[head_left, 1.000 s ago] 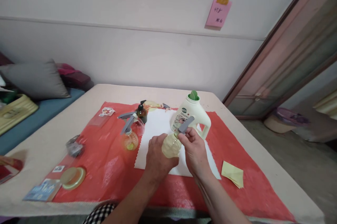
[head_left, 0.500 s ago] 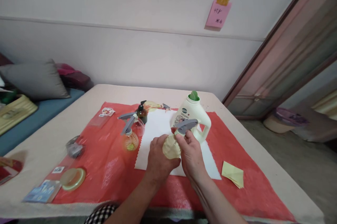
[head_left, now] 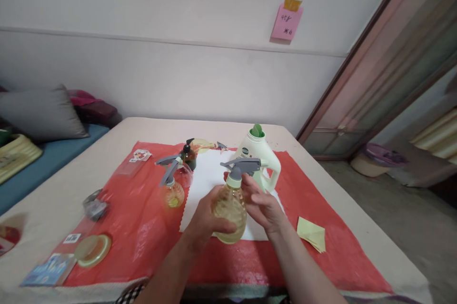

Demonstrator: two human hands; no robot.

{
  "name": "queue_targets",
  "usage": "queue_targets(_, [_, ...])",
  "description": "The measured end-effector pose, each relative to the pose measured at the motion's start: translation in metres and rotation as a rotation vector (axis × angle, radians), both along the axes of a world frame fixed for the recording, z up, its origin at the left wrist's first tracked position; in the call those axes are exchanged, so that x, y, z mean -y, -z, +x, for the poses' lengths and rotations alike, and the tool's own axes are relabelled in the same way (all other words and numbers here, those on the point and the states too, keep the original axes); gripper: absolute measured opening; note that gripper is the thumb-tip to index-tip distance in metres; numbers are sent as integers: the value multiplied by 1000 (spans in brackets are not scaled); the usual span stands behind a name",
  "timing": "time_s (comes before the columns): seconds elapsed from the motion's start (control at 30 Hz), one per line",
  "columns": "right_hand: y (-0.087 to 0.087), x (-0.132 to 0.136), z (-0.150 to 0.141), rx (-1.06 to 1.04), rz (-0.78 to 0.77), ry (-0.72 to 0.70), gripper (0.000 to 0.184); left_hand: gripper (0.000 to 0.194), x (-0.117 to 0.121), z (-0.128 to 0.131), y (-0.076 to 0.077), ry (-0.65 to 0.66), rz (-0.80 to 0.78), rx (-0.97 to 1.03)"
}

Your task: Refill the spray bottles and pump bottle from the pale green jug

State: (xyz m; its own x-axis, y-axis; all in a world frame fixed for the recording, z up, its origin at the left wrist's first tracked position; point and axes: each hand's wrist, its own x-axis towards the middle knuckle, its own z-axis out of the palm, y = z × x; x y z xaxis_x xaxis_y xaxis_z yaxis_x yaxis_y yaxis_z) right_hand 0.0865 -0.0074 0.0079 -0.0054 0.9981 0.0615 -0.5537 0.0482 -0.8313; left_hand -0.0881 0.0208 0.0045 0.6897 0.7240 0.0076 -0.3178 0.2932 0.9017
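Observation:
My left hand (head_left: 205, 216) is wrapped round the left side of a clear, rounded spray bottle (head_left: 232, 216) of pale yellow liquid. The bottle stands nearly upright above a white sheet, its grey trigger head (head_left: 243, 166) pointing right and its collar pale green. Beside the neck is my right hand (head_left: 264, 206), thumb and fingers apart; some fingers pass behind the bottle, so their contact is partly hidden. Just beyond stands a large cream jug (head_left: 262, 152) with a green scoop-like piece (head_left: 257, 130) in its mouth.
Left of the white sheet (head_left: 200, 199) stand another spray bottle (head_left: 174, 194), a pinkish one (head_left: 183, 175) and a dark pump bottle (head_left: 189, 156). A yellowish spray bottle (head_left: 202, 145) lies behind. Yellow notes (head_left: 311, 233) and a round lid (head_left: 93, 250) lie on the red cover (head_left: 143, 228).
The spray bottle has tipped upright and come nearer, its head now seen side-on. My right hand's fingers have loosened from the neck. The whole view has shifted slightly.

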Motion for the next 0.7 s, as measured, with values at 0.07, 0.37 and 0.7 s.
queue_targets(0.07, [-2,1,2,-13,-24,51,47,63,2,-1,1,141,-68,70])
queue_targets(0.37, [-25,26,0,-63,79,-30,84,62,15,7,12,544,-344,115])
queue_targets(0.7, [-17,5,-20,240,-34,449,61,62,12,23,17,-148,130,-439])
